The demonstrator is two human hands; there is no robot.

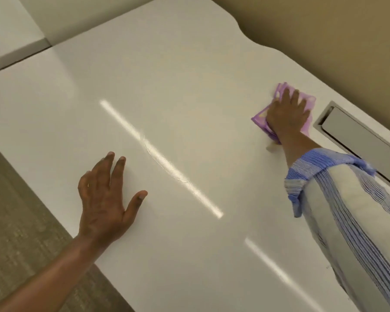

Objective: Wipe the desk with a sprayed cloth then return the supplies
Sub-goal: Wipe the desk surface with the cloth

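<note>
Desk (pixel 189 91) top mostly bare, wide free span across the middle and far left. Left hand (pixel 104 199) flat near the front edge, fingers spread, blocks that patch. Right hand (pixel 287 113) pressed on the purple cloth (pixel 260 117) at the far right, sleeve (pixel 347 210) lying over the right side. Recessed metal flap (pixel 356 136) just right of the cloth (sunk slot at its edge). Wall (pixel 324 30) closes off the back right.
</note>
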